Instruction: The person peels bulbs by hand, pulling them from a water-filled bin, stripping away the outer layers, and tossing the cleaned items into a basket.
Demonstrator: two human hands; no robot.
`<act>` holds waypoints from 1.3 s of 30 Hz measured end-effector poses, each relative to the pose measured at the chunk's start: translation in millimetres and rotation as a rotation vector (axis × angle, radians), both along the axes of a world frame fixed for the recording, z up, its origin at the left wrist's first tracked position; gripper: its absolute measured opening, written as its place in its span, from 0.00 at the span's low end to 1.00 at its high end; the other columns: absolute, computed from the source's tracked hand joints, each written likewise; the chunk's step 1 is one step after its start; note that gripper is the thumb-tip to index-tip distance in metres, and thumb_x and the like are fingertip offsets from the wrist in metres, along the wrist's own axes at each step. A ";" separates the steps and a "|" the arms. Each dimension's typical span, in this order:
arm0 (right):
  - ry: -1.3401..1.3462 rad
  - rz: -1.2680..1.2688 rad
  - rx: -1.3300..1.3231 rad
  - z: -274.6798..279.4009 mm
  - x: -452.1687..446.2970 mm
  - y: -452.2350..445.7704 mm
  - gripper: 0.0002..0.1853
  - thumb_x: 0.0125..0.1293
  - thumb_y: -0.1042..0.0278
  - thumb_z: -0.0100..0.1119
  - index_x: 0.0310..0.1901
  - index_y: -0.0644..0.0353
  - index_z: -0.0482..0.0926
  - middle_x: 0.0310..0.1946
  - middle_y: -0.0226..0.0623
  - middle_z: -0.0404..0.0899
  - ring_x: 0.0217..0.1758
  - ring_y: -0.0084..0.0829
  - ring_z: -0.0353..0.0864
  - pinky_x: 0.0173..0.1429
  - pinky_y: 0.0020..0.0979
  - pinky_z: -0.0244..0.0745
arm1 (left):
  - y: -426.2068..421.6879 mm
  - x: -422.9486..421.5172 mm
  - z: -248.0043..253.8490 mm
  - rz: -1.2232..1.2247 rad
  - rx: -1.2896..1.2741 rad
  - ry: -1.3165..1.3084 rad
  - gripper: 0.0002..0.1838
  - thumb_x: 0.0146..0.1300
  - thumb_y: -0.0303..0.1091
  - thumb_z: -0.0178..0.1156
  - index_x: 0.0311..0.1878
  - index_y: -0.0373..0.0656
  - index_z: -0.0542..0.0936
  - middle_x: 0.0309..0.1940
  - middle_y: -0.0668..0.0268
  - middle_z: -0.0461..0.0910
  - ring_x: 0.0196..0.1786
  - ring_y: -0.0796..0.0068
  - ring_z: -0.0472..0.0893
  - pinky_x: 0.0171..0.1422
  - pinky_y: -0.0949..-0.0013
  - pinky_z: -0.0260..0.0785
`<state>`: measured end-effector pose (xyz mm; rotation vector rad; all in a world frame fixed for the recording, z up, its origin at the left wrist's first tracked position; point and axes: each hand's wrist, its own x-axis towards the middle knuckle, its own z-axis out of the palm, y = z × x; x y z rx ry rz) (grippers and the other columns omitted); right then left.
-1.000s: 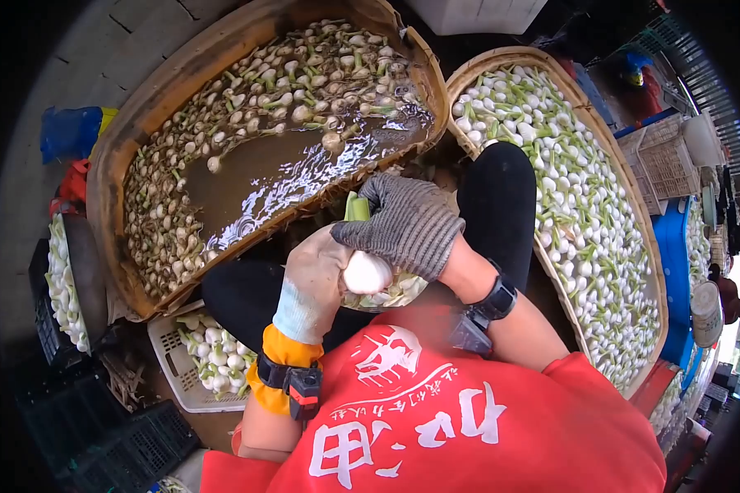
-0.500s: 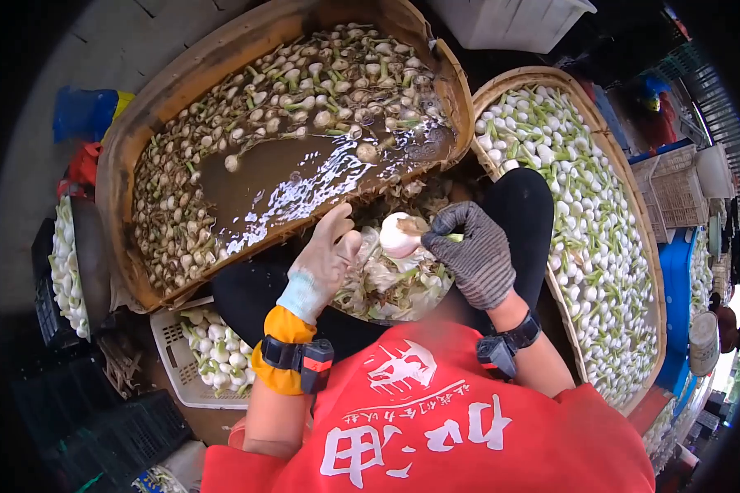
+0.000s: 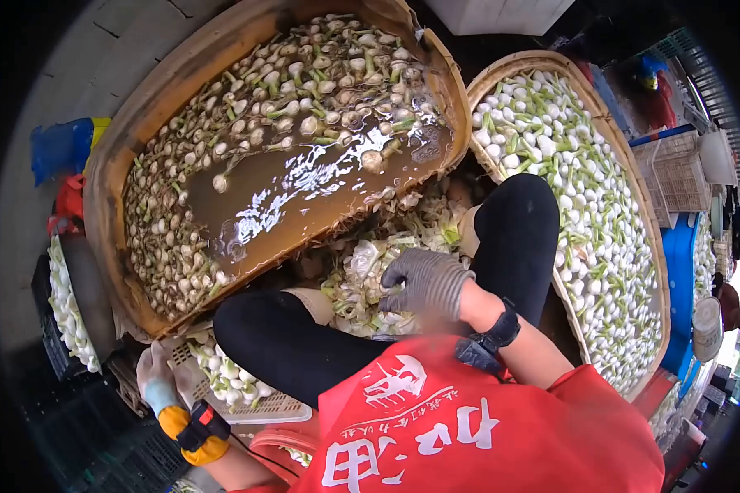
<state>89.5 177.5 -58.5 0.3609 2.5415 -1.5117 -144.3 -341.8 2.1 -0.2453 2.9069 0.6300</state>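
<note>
My left hand (image 3: 158,376), in a pale glove, is at the left end of a white plastic basket (image 3: 292,408) holding garlic bulbs (image 3: 232,378). Its fingers point away from me, and their grip is too unclear to make out. My right hand (image 3: 429,283), in a grey striped glove, hovers over a heap of garlic peelings (image 3: 362,283) between my knees. Its fingers are bent, with a gap between thumb and forefinger and no bulb showing there.
A large brown tub (image 3: 107,193) of murky water with floating garlic bulbs lies ahead. To the right stands a long shallow tray (image 3: 625,156) full of white bulbs with green stems. Black crates (image 3: 115,452) and a bowl of garlic (image 3: 72,316) are at the left.
My left hand has swung left and back from the peelings to the white basket. The garlic bulb is no longer seen at my right hand, which has moved slightly left and nearer my body.
</note>
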 end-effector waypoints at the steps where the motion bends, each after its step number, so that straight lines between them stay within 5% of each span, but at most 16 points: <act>1: -0.034 0.162 0.149 -4.4 1.0 -3.5 0.20 0.55 0.48 0.70 0.42 0.55 0.83 0.39 0.40 0.81 0.46 0.40 0.81 0.52 0.38 0.75 | 5.0 -0.6 0.6 0.020 0.267 -0.008 0.18 0.71 0.45 0.55 0.42 0.36 0.82 0.36 0.63 0.83 0.41 0.73 0.78 0.50 0.70 0.69; 5: 0.028 0.200 0.227 -22.0 -5.2 -14.5 0.20 0.65 0.48 0.59 0.52 0.50 0.82 0.45 0.37 0.82 0.54 0.41 0.78 0.59 0.41 0.72 | 177.7 -6.8 7.1 -0.230 0.469 -0.053 0.16 0.71 0.39 0.57 0.49 0.34 0.80 0.42 0.65 0.82 0.43 0.76 0.77 0.52 0.73 0.68; 7: 0.080 0.178 0.252 -28.4 -6.3 -12.7 0.19 0.67 0.51 0.57 0.54 0.50 0.81 0.47 0.38 0.81 0.53 0.41 0.79 0.57 0.40 0.73 | 271.6 -17.5 -15.1 -0.568 0.415 -0.138 0.15 0.69 0.35 0.57 0.52 0.34 0.80 0.45 0.64 0.82 0.46 0.76 0.78 0.52 0.73 0.70; 9: 0.036 0.163 0.197 -20.4 -8.8 -5.0 0.19 0.66 0.50 0.57 0.53 0.49 0.82 0.46 0.38 0.82 0.49 0.42 0.80 0.54 0.41 0.75 | 357.3 -31.6 -59.4 -0.838 0.418 -0.336 0.19 0.68 0.42 0.57 0.55 0.40 0.79 0.45 0.62 0.82 0.44 0.73 0.79 0.51 0.69 0.72; 10: 0.025 0.147 0.176 -15.2 -9.7 -1.0 0.16 0.67 0.51 0.57 0.50 0.47 0.84 0.43 0.38 0.82 0.46 0.42 0.80 0.51 0.41 0.75 | 407.5 -35.6 -62.3 -1.042 0.173 -0.388 0.21 0.68 0.47 0.56 0.56 0.43 0.79 0.46 0.62 0.82 0.47 0.68 0.80 0.54 0.69 0.71; 11: 0.016 0.137 0.177 -8.2 -11.1 4.6 0.16 0.67 0.51 0.57 0.50 0.47 0.84 0.43 0.38 0.82 0.46 0.42 0.80 0.51 0.41 0.75 | 444.3 -46.5 -93.3 -1.252 0.223 -0.429 0.23 0.67 0.53 0.55 0.57 0.48 0.80 0.49 0.60 0.81 0.54 0.62 0.80 0.60 0.67 0.70; 13: -0.029 0.161 0.117 1.6 -12.6 15.9 0.14 0.67 0.52 0.57 0.46 0.47 0.85 0.38 0.38 0.81 0.44 0.42 0.80 0.49 0.41 0.75 | 507.5 -42.4 -143.9 -1.407 -0.023 -0.171 0.25 0.67 0.59 0.54 0.59 0.55 0.79 0.57 0.58 0.79 0.61 0.60 0.77 0.67 0.65 0.66; 15: -0.001 0.130 0.135 0.1 -10.0 23.1 0.14 0.66 0.53 0.58 0.46 0.47 0.85 0.37 0.38 0.81 0.42 0.43 0.79 0.49 0.42 0.74 | 559.7 -32.1 -168.4 -1.437 -0.263 -0.226 0.24 0.69 0.61 0.52 0.55 0.55 0.82 0.58 0.59 0.79 0.57 0.55 0.78 0.63 0.64 0.68; 19: 0.075 0.036 0.154 -0.6 -7.4 29.0 0.12 0.65 0.57 0.59 0.47 0.47 0.85 0.34 0.40 0.81 0.38 0.44 0.78 0.49 0.44 0.71 | 589.2 -36.6 -231.4 -1.438 -0.231 -0.600 0.23 0.70 0.60 0.51 0.54 0.55 0.83 0.52 0.60 0.82 0.52 0.57 0.80 0.61 0.64 0.69; 22: 0.047 0.050 0.175 -5.7 -9.7 31.6 0.14 0.65 0.67 0.57 0.52 0.49 0.82 0.38 0.41 0.79 0.43 0.45 0.77 0.51 0.44 0.72 | 564.2 -57.5 -264.1 -1.274 0.268 -0.793 0.30 0.70 0.60 0.52 0.51 0.38 0.82 0.46 0.56 0.84 0.51 0.59 0.81 0.62 0.63 0.69; 25: 0.189 -0.087 0.014 -20.2 -7.3 26.3 0.14 0.64 0.73 0.56 0.50 0.50 0.83 0.40 0.40 0.79 0.46 0.45 0.78 0.55 0.43 0.72 | 499.8 -58.9 -208.7 -0.472 1.097 -1.324 0.24 0.68 0.54 0.57 0.52 0.43 0.80 0.44 0.66 0.82 0.43 0.72 0.80 0.51 0.67 0.72; 27: 0.207 -0.053 0.035 -21.4 -15.3 23.3 0.13 0.63 0.75 0.57 0.48 0.52 0.83 0.43 0.39 0.80 0.48 0.45 0.78 0.56 0.42 0.73 | 478.2 -49.5 -180.1 -0.579 1.013 -1.152 0.22 0.67 0.52 0.59 0.55 0.46 0.78 0.46 0.67 0.81 0.44 0.74 0.80 0.49 0.67 0.73; 31: 0.386 -0.153 -0.026 -9.7 -26.0 1.7 0.11 0.62 0.70 0.59 0.45 0.50 0.83 0.45 0.40 0.80 0.45 0.45 0.80 0.50 0.44 0.75 | 507.6 -50.4 -234.3 -1.253 0.159 -0.597 0.33 0.67 0.55 0.58 0.65 0.38 0.72 0.55 0.58 0.81 0.49 0.68 0.80 0.54 0.65 0.73; 33: 0.382 -0.154 0.048 4.0 -16.4 -7.3 0.11 0.62 0.69 0.59 0.47 0.50 0.83 0.44 0.40 0.80 0.46 0.45 0.80 0.51 0.44 0.76 | 539.6 -49.0 -262.5 -1.216 0.181 -0.914 0.25 0.68 0.52 0.57 0.56 0.41 0.79 0.51 0.60 0.83 0.52 0.71 0.79 0.56 0.67 0.71; 38: 0.239 -0.219 -0.098 6.6 11.6 8.0 0.10 0.62 0.70 0.61 0.45 0.54 0.83 0.41 0.40 0.81 0.46 0.43 0.80 0.51 0.40 0.76 | 578.9 -31.5 -267.1 -1.264 0.038 -0.670 0.15 0.66 0.41 0.59 0.52 0.45 0.80 0.42 0.65 0.84 0.46 0.73 0.80 0.55 0.68 0.71; 39: 0.236 -0.231 -0.105 8.4 13.3 12.3 0.10 0.62 0.70 0.61 0.45 0.54 0.83 0.41 0.40 0.81 0.46 0.43 0.80 0.51 0.40 0.76 | 580.7 -40.3 -287.1 -1.277 0.269 -0.843 0.17 0.64 0.43 0.61 0.52 0.44 0.80 0.43 0.65 0.84 0.46 0.71 0.81 0.57 0.68 0.71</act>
